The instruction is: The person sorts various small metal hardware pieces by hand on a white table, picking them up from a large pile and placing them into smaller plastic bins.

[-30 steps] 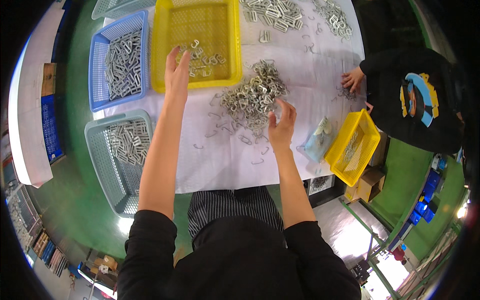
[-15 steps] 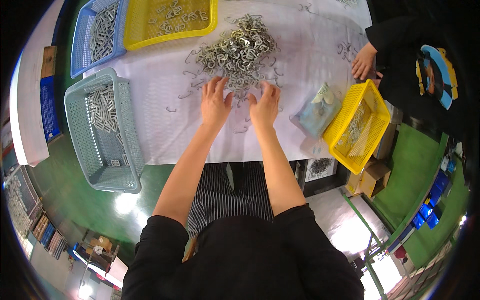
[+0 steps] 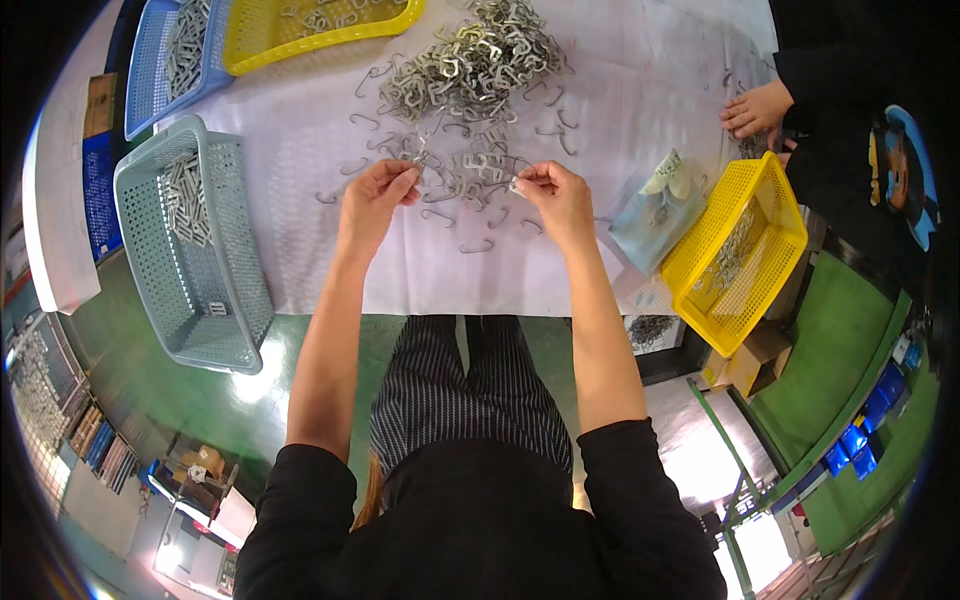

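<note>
A heap of small bent metal pieces (image 3: 470, 70), mixed with thin wire hooks, lies on the white-covered table (image 3: 310, 240). At its near left side, my left hand (image 3: 375, 205) pinches a small metal hook (image 3: 421, 152) between thumb and fingertips. To the right, the fingers of my right hand (image 3: 562, 203) are closed on a small metal piece (image 3: 515, 186), mostly hidden by the fingertips. Between my hands are several loose bent metal pieces (image 3: 470, 180). A single wire hook (image 3: 477, 246) lies nearer the table's front edge.
A grey-blue basket (image 3: 258, 270) of metal pieces stands left, with a blue basket (image 3: 150, 75) and yellow tray (image 3: 320, 48) behind. At right are a clear bluish bag (image 3: 650, 225) and a yellow basket (image 3: 745, 325). Another person's hand (image 3: 757, 110) rests on the table's right side.
My hands have moved apart, from open at the heap's near edge to pinching small metal pieces. The near part of the heap is more spread out. The whole view has shifted slightly.
</note>
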A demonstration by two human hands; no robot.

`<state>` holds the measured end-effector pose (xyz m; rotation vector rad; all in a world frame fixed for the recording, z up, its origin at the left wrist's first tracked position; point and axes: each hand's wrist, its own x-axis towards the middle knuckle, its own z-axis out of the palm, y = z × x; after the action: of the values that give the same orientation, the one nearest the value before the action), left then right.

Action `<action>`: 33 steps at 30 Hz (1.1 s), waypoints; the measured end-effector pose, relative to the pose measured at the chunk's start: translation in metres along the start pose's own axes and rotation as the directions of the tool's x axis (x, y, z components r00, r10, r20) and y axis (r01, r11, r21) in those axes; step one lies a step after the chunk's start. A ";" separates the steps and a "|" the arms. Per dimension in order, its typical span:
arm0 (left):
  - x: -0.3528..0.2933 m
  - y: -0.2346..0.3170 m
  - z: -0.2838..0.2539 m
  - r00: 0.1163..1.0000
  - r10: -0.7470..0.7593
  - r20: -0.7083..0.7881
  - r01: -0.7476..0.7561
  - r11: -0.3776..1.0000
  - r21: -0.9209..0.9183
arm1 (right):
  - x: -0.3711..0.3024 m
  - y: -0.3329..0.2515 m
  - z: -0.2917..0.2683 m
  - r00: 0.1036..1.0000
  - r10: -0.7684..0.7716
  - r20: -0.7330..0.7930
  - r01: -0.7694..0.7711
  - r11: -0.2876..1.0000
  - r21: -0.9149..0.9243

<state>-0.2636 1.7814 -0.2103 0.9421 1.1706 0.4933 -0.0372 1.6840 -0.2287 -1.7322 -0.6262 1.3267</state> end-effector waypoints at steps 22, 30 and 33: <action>0.020 -0.001 0.021 0.915 0.402 -0.044 -0.288 0.725 0.625 | 0.008 -0.012 0.003 0.919 -0.322 -0.229 0.148 0.818 -0.557; 0.018 -0.017 0.046 0.816 0.543 0.196 -0.406 0.296 0.865 | 0.045 -0.020 0.033 0.859 -0.509 0.051 0.315 0.447 -0.837; 0.020 -0.031 0.032 0.844 0.494 0.210 -0.406 0.331 0.852 | 0.038 -0.017 0.025 0.898 -0.438 0.050 0.270 0.457 -0.848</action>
<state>-0.2314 1.7685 -0.2443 2.2541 1.2229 0.3389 -0.0468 1.7310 -0.2365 -2.2382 -1.6354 0.5184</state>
